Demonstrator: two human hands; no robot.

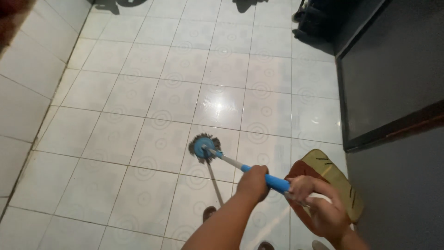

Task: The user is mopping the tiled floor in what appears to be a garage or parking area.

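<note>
Both hands grip a mop handle [259, 172]: the left hand [253, 183] curls closed around its blue sleeve, the right hand [319, 203] wraps it just behind. Its round blue mop head [204, 147] rests on the tiled floor [152, 92], beside a doormat [330, 173].

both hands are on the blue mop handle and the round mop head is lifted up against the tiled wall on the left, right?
Not quite. The head view shows the left hand and right hand gripping the blue mop handle, but the round mop head rests on the tiled floor, well away from the left wall.
</note>
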